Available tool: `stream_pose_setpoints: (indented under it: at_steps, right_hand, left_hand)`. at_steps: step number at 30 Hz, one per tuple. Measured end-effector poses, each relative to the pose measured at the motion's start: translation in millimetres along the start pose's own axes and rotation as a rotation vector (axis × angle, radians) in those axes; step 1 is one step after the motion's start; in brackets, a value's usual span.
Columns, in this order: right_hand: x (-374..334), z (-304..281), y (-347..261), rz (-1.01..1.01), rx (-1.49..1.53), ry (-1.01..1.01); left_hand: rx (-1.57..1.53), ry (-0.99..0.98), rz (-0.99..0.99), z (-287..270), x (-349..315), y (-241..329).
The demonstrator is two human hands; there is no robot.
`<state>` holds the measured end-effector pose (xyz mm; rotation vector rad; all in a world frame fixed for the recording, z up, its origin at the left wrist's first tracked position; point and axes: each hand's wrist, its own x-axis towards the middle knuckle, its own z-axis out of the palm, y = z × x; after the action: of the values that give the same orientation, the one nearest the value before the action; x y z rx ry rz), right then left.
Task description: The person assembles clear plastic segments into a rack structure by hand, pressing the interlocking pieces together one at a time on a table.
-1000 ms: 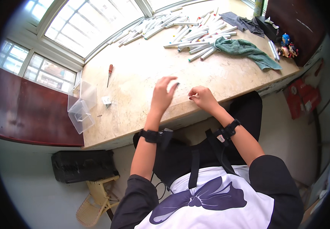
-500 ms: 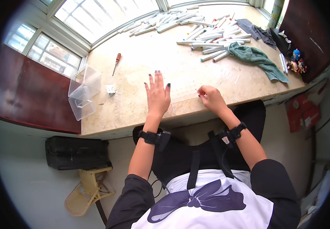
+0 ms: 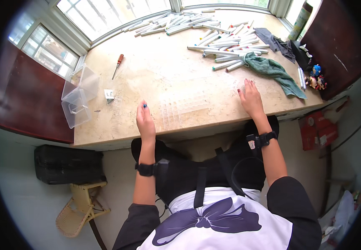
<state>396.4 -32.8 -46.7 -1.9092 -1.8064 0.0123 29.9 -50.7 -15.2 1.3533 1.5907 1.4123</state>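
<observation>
Clear plastic grid strips (image 3: 184,103) lie flat on the pale stone tabletop between my hands, one part running toward the front edge and one toward the right. My left hand (image 3: 146,123) is beside their left end, seen edge-on, fingers stretched and nothing visible in it. Farther right, my right hand (image 3: 253,100) reaches over the tabletop with its fingers extended. Its fingertips are where clear pieces lay earlier; whether they touch one is hard to see. A clear comb-like strip (image 3: 116,112) rests left of my left hand.
Many white markers (image 3: 230,43) lie heaped at the back, beside a green cloth (image 3: 268,66) and a grey cloth (image 3: 274,41). At left are a red-handled screwdriver (image 3: 118,64), a small white packet (image 3: 109,95) and an open clear plastic box (image 3: 75,109). Small figurines (image 3: 316,79) stand far right.
My hands have moved apart: the left toward the left and nearer me, the right outward, its pinched fingers now extended. The clear grid strips between them show plainly now. The view has shifted slightly.
</observation>
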Motion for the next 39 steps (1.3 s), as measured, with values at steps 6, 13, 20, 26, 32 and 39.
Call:
stream_pose_setpoints:
  at_steps: [6, 13, 20, 26, 32, 39]
  right_hand:
    - [-54, -10, -28, -0.058, -0.268, -0.125]
    - [-92, -38, -19, -0.175, -0.215, -0.129]
    - [-101, -88, -79, -0.014, 0.269, 0.007]
    - [-111, -91, -148, -0.544, 0.203, 0.098]
    - [-108, -89, -166, -0.304, 0.369, 0.107]
    - [-83, -73, -166, 0.244, 0.888, -0.126]
  left_hand:
    - [-0.329, -0.123, -0.356, 5, -65, 3]
    - [-0.304, -0.225, -0.188, 26, -83, 23]
    - [-0.192, -0.094, -0.046, 16, -91, 28]
    - [-0.722, -0.411, -0.426, 33, -106, 66]
    - [-0.740, -0.375, -0.379, 41, -89, 71]
    - [0.012, -0.175, 0.242, 41, -39, 45]
